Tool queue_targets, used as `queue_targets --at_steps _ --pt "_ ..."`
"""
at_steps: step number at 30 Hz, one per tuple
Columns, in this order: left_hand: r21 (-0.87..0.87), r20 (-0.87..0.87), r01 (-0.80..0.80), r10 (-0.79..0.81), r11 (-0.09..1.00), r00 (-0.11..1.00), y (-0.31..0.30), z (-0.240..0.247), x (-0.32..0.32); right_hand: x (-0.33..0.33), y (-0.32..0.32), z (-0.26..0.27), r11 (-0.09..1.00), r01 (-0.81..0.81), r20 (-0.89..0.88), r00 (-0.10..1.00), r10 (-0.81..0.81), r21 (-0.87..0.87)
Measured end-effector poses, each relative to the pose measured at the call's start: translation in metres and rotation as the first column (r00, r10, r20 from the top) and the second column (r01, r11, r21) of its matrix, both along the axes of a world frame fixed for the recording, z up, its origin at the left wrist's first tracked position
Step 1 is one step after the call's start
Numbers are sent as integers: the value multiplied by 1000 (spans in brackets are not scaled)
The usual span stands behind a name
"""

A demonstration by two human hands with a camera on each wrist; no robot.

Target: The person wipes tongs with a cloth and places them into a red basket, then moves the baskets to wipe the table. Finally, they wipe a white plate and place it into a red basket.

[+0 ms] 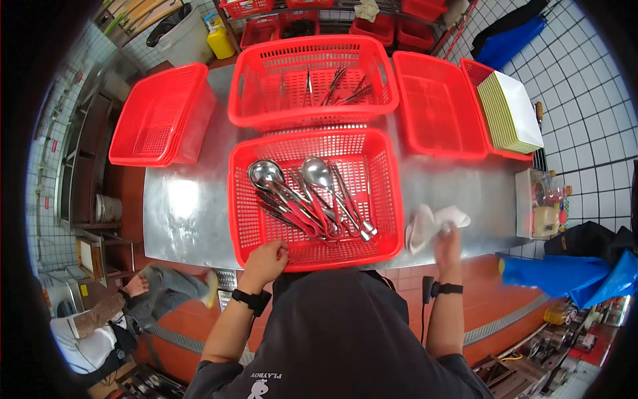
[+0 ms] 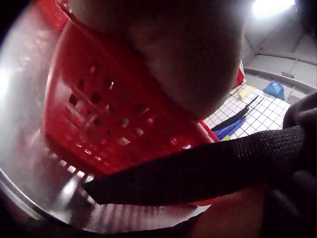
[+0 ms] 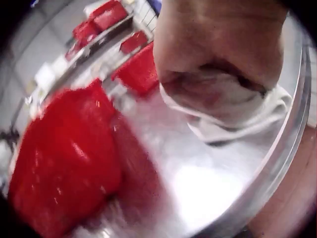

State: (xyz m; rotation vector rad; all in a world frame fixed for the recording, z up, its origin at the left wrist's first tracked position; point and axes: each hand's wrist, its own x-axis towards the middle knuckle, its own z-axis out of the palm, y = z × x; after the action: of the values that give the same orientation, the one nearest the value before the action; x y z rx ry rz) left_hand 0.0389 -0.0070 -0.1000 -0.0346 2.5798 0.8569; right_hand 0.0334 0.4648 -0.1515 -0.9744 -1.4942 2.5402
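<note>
Cloth, white and loosely bunched, lies at the right of the near basket, on or just above the steel table. My right hand holds it with the fingers bent into its folds. My left hand is at the near rim of the red perforated basket, fingers curled; whether they grip the rim I cannot tell.

Contents of that basket: metal serving utensils in a heap, round ladle bowls toward the far side, handles toward me. Behind it, a 2nd red basket contains several dark metal tongs. Stacked red baskets stand at the left. At the right I note a red bin and, beside it, a stack of pale rectangular trays with yellow-green edges.

A white box with bottles stands at the table's right end. A black wrist strap crosses the left wrist view. 1 other person is at the left.
</note>
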Motion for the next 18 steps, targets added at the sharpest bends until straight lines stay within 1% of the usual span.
queue_targets --at_steps 1,2,4,6,7,9,10,11,12,14,16,18 --pt "-2 0 10 -10 1000 1000 1 -1 -1 -5 3 14 989 20 -31 999 -16 144" --pt "-9 -1 6 -6 1000 1000 1 -1 -1 -9 6 27 956 48 -55 998 -33 289" --pt "-20 0 10 -10 1000 1000 1 -2 0 -18 7 68 936 123 -246 968 -40 329" --pt "-25 16 -18 19 1000 1000 1 -4 0 -21 5 114 951 151 -418 908 -26 270" --pt "-32 16 -14 14 999 1000 1 -1 1 -20 -2 143 948 53 -523 843 126 315" --pt "-50 12 -27 28 998 1000 4 6 0 -20 -22 197 927 -28 -619 736 272 374" --pt "-44 -10 -26 25 999 1000 6 6 -4 -22 -34 222 909 -213 -732 540 416 359" --pt "-49 -10 -20 20 999 1000 6 5 -3 -23 -43 246 869 -332 -789 384 480 367" --pt "-57 -4 -15 15 998 1000 6 5 -2 -24 -53 269 803 -455 -826 220 519 383" --pt "-48 -13 -12 11 999 1000 5 5 -2 -34 -67 307 687 -631 -888 -7 460 360" --pt "-45 -11 -2 1 999 1000 2 5 2 -35 -68 313 601 -724 -923 -134 360 339" --pt "-77 -13 -5 4 997 1000 2 5 -1 -25 -53 293 677 -635 -884 -20 467 372"
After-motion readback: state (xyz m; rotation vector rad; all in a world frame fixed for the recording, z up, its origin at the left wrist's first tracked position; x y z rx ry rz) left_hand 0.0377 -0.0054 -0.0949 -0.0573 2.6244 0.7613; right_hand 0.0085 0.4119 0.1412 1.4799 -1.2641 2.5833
